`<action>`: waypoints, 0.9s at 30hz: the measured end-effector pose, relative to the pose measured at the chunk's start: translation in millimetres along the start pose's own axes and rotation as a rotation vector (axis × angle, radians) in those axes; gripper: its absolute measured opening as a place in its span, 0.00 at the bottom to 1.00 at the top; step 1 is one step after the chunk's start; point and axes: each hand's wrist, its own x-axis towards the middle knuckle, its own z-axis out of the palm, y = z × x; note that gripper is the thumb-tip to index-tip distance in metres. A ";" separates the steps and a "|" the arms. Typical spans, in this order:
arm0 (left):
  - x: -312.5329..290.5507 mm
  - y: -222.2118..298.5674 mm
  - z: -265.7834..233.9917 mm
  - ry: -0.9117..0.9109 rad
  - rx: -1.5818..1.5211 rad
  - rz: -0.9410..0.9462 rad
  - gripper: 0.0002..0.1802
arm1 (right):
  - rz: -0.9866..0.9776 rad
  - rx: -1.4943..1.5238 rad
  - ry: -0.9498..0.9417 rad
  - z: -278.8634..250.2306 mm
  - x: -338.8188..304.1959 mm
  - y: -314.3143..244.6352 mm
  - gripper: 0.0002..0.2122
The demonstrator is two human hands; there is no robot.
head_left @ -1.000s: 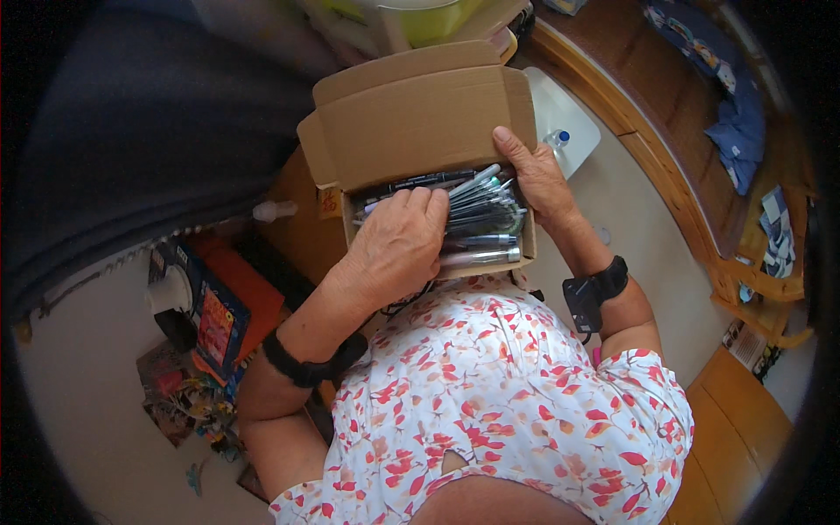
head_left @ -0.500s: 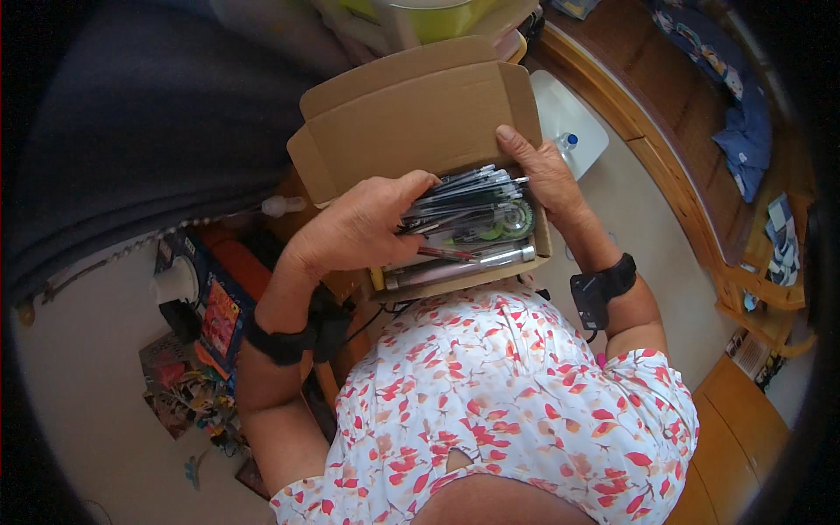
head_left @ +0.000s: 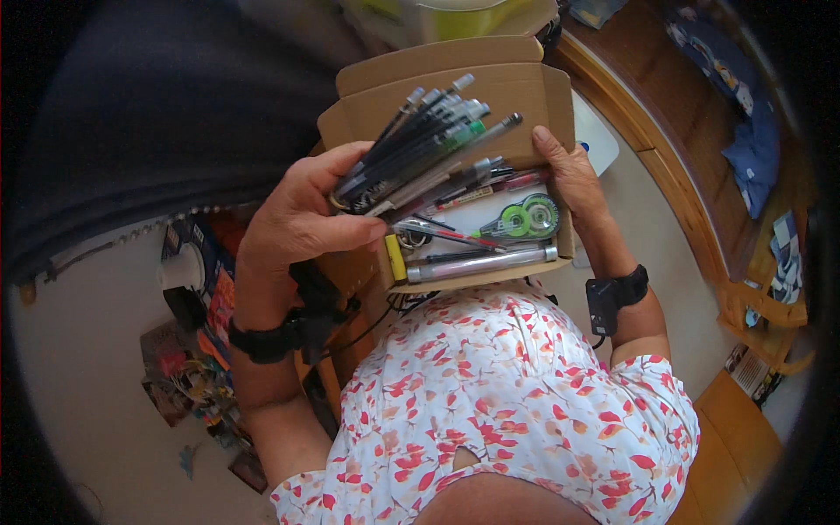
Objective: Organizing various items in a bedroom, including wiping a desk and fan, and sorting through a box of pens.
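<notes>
Finding the left hand [head_left: 306,206] at nine o'clock of the open cardboard box [head_left: 499,275], clenching thumb and fingers around a thick bundle of dark pens or refills [head_left: 416,144]; being unable to tell which through the blur. Pointing the capped ends toward one o'clock, and holding the bundle aslant before the lid [head_left: 516,74]. Observing the right hand [head_left: 577,184] at two o'clock, resting its thumb against the side flap [head_left: 560,105]; being unable to tell the hold of its hidden fingers.

Recording as done, judging by present lay: opening the lid toward twelve o'clock and raising the bundle over the other contents; being unable to confirm full clearance for the lowest pieces. Listing as left inside: a green correction-tape dispenser [head_left: 528,219] toward three o'clock, a clear tube [head_left: 481,262] along six, a yellow piece [head_left: 395,258] at eight, a metal ring [head_left: 413,234] near nine, and reddish pens [head_left: 525,181] toward one. Rating the box as only partly unloaded, showing the bundle in grasp rather than set down.
</notes>
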 end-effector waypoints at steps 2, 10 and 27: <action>-6.2 -0.3 -4.5 0.021 -0.102 0.024 0.27 | 0.018 -0.011 0.012 -5.0 1.1 1.6 0.20; -13.2 -7.9 -2.1 0.105 -0.289 0.044 0.25 | 0.035 -0.021 0.093 -16.9 3.2 5.6 0.23; -14.2 -8.4 -1.9 0.134 -0.241 0.012 0.24 | 0.084 -0.011 0.096 -5.9 -4.1 -5.2 0.21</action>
